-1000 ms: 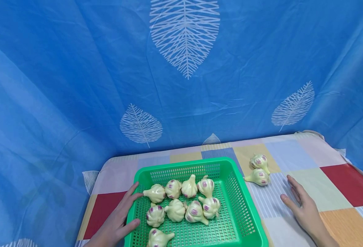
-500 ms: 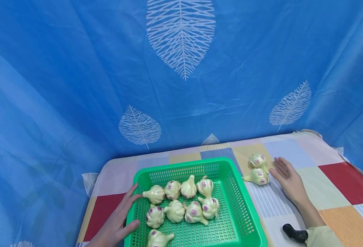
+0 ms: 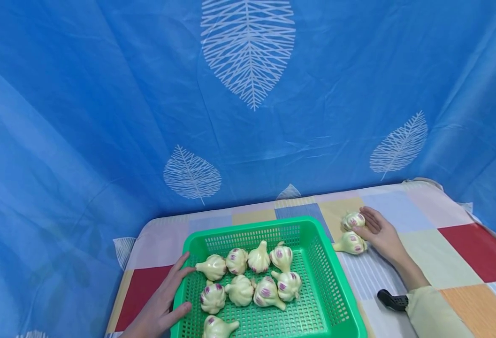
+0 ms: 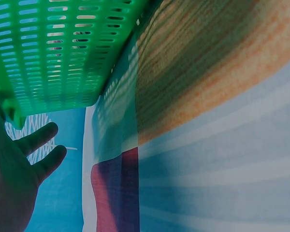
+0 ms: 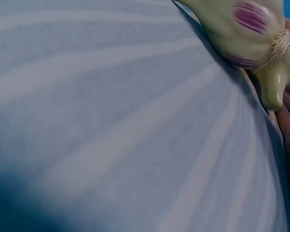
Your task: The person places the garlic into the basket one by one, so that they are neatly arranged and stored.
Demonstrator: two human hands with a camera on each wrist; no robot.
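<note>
A green plastic basket (image 3: 340, 277) holds several garlic bulbs, among them one (image 3: 240, 290) in the middle. My left hand (image 3: 159, 300) rests at the basket's left rim, fingers extended and thumb apart; the left wrist view shows this hand (image 4: 19, 174) beside the basket wall (image 4: 63, 63). On the cloth right of the basket lie two more garlic bulbs, a far one (image 3: 351, 220) and a near one (image 3: 351, 243). My right hand (image 3: 383, 237) reaches round the far bulb's stem side, thumb in front and fingers behind. The near bulb (image 5: 246, 29) partly hides that hand in the right wrist view.
A patchwork cloth (image 3: 421, 258) covers the table. Blue curtain (image 3: 315, 117) with white leaf prints hangs behind and at the sides. A black strap-like piece (image 3: 393, 300) sits by the right sleeve (image 3: 435, 312).
My right hand has moved forward and left, from beside the basket to the far garlic bulb outside it. The left hand stays at the basket rim.
</note>
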